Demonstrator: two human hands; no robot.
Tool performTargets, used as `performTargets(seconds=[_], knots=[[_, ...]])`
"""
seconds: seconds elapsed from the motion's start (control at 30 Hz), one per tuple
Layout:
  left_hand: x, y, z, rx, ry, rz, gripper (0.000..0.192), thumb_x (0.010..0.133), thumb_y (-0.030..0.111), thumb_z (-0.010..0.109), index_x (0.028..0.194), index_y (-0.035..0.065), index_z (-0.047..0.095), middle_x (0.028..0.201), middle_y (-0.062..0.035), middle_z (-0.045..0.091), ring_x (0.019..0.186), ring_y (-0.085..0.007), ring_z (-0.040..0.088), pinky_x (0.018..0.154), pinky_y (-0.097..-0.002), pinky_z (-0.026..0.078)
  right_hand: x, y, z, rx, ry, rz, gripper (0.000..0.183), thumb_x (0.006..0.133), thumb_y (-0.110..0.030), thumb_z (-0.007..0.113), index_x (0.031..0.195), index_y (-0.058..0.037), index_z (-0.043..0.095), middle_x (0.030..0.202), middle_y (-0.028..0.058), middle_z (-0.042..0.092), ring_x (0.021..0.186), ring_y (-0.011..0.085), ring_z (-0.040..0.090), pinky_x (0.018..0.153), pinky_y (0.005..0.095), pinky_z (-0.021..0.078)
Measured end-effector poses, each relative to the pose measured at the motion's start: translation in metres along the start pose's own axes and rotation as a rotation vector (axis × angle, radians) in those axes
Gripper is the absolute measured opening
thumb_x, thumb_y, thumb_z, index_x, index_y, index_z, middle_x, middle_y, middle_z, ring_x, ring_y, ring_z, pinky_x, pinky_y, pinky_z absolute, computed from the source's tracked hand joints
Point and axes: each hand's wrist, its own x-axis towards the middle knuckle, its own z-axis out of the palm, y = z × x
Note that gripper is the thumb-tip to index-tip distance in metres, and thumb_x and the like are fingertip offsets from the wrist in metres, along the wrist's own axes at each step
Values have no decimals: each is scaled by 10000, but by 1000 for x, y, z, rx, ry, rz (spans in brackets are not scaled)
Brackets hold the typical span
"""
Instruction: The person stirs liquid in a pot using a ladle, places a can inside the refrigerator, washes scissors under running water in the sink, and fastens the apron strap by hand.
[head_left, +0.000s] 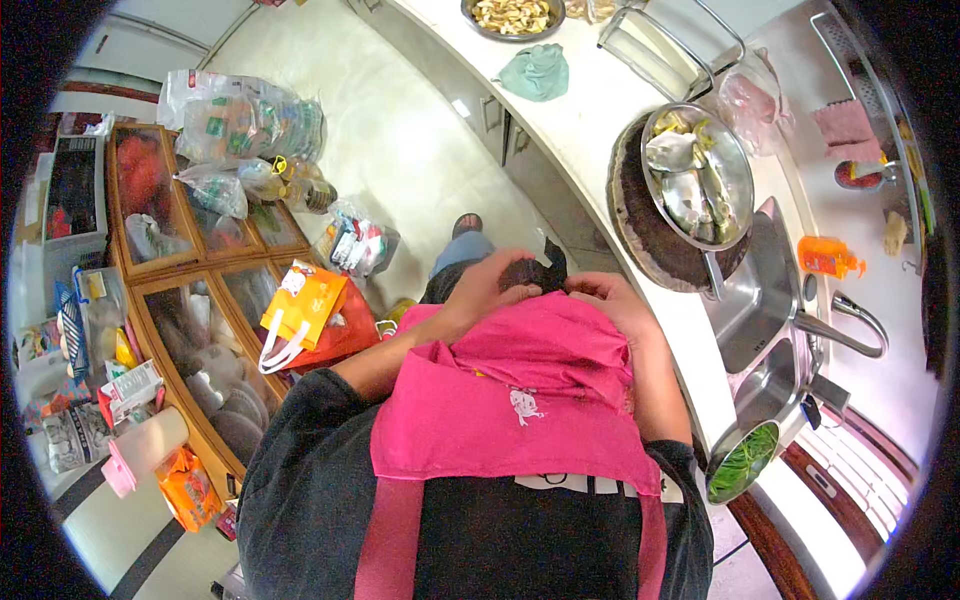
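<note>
A pink apron with a small white print hangs over my black shirt and is bunched up at the waist. At its far edge my left hand curls its fingers and thumb around dark cloth. A black end of this cloth sticks up between my two hands. My right hand lies against the apron's gathered far edge with bent fingers. Whether those fingers pinch the apron is hidden by the folds. Both forearms rest close along the sides of the apron.
Right of me on the counter, a metal pan of fish stands on a round dark board, near the sink. Green vegetables fill a bowl. At left are a glass-doored cabinet, an orange bag and plastic bags.
</note>
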Motion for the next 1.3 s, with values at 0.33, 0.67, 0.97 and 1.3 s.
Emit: performTargets(seconds=[0.33,0.67,0.97,1.3], knots=[[-3,9,2,-389,-88,-84,406,884,157,672,1251,46,538,1147,-48,593,1055,-128,550,927,-274,431,-4,21,24,221,234,20,172,884,-174,655,935,-11,676,811,-10,654,731,70,577,657,232,467],[-3,5,11,-580,-105,-96,368,886,126,661,1228,48,550,1102,-48,610,1045,-126,559,931,-277,429,-4,21,29,262,150,-43,135,842,-75,694,968,-47,652,826,4,645,732,69,571,669,229,471],[-7,4,15,-156,42,-74,440,803,212,743,1171,26,591,1074,-87,649,990,-176,616,869,-303,478,-10,-2,44,-6,352,-187,208,839,-31,669,1044,-61,651,892,41,672,816,92,623,711,229,488],[-1,-1,14,146,53,169,451,702,164,745,1118,50,615,1011,-155,621,955,-324,603,834,-372,481,-9,-32,20,-671,35,-345,314,858,-146,558,1160,-100,629,1059,172,663,957,322,658,840,360,506]])
